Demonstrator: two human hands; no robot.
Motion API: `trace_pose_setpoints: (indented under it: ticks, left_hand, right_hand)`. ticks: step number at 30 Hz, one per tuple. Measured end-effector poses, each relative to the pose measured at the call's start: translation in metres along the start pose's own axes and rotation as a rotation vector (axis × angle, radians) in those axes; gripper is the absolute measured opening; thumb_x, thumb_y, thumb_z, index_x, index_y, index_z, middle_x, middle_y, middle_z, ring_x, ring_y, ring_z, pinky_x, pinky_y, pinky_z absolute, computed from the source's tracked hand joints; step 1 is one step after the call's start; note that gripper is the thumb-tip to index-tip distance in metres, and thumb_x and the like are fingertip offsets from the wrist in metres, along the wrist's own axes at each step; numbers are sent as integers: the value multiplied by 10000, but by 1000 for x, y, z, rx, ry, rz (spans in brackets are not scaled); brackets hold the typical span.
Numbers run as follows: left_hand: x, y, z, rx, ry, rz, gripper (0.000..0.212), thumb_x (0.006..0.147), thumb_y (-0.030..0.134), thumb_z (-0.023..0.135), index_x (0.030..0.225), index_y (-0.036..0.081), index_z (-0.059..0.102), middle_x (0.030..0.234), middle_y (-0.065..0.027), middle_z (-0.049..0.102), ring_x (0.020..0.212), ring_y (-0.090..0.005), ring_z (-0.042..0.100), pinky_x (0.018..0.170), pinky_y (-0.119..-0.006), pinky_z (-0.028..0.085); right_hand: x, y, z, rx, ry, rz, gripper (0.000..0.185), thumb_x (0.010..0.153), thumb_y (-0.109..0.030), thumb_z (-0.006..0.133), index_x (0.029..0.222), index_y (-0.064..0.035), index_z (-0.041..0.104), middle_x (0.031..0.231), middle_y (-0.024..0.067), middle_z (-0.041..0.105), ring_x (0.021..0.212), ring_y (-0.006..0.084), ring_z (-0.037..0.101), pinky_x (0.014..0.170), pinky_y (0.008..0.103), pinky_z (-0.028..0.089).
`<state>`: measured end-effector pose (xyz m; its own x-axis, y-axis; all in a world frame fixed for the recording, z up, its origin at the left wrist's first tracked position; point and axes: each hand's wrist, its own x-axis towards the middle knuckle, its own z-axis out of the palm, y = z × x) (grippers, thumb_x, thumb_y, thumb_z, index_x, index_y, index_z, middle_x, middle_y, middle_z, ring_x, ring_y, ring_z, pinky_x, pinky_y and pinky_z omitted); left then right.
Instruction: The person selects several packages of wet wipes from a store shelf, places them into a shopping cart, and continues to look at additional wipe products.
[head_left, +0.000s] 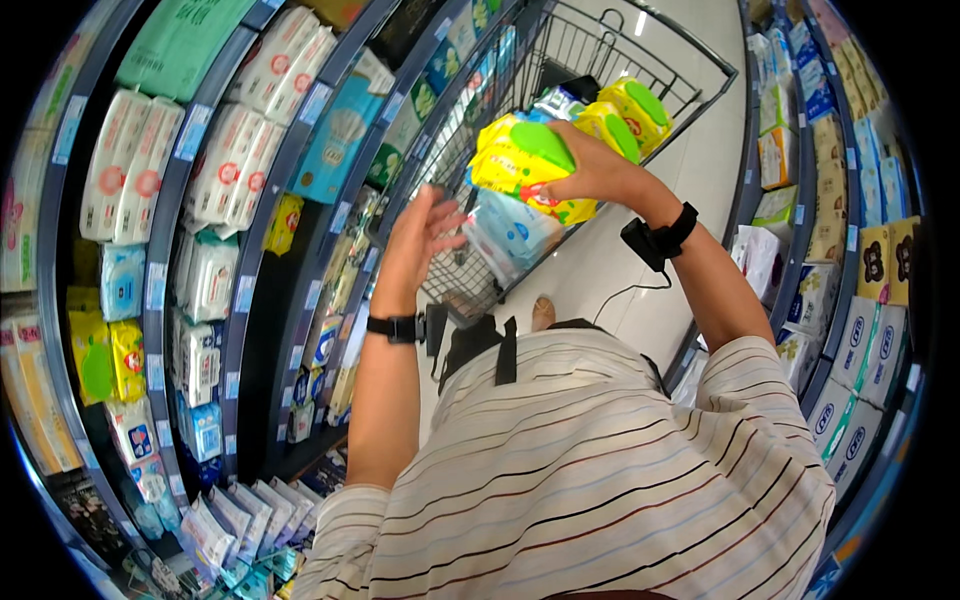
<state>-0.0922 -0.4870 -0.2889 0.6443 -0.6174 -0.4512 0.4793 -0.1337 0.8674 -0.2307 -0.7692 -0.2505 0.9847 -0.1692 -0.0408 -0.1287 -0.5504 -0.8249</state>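
Note:
My right hand (604, 166) grips the near end of a yellow soft pack of wipes (499, 165) with a green lid, over the wire shopping cart (729, 73). Fingers reach across the lid side, and the thumb presses the front. To the left, my left hand (411, 244) has its fingers apart and holds nothing, near the cart's side. Two similar yellow packs lie in the cart, the far one (628, 105) beyond the nearer one (600, 124). Below the held pack is a pale blue plastic-wrapped package (514, 229), partly covered by it.
Shelves (247, 360) at left carry packs of wipes and tissues, including yellow packs (127, 360). Several packs (259, 510) stand in a row low down. Another shelf (817, 300) of wrapped paper goods runs along the right. Tiled floor (577, 292) lies between. A cable (626, 289) hangs from my right wristband.

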Motion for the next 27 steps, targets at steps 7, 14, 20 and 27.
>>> trace_pose_setpoints:
  ticks: [7,14,20,27]
  left_hand:
    - [-7,25,1,209,-206,-37,1015,896,678,602,1569,16,230,1434,-204,468,1203,-275,587,872,-418,541]
    - [-26,2,-10,-122,-117,-8,965,884,342,755,1572,-2,173,1360,-194,520,1122,-276,633,744,-379,573]
    - [-32,-7,-26,-185,-20,83,929,881,277,750,1568,-13,196,1393,-185,521,1305,-308,522,1023,-408,476]
    - [-48,1,-40,-327,18,131,848,886,248,730,1551,-4,270,1415,-187,513,1277,-287,554,1010,-413,492]
  right_hand:
    - [13,-29,59,-231,-191,-208,888,644,-314,830,1379,-1,442,1231,239,583,1152,415,577,959,430,485]
    - [29,-43,82,-351,-259,-292,911,653,-335,833,1404,-15,431,1203,258,578,1158,427,559,956,466,470]
    - [30,-73,86,-347,-299,-254,958,681,-394,841,1451,-21,411,1310,273,539,1241,428,521,1026,463,438]
    - [26,-49,92,400,-72,140,849,890,-519,700,1496,-20,375,1402,233,497,1270,323,536,1050,398,443]
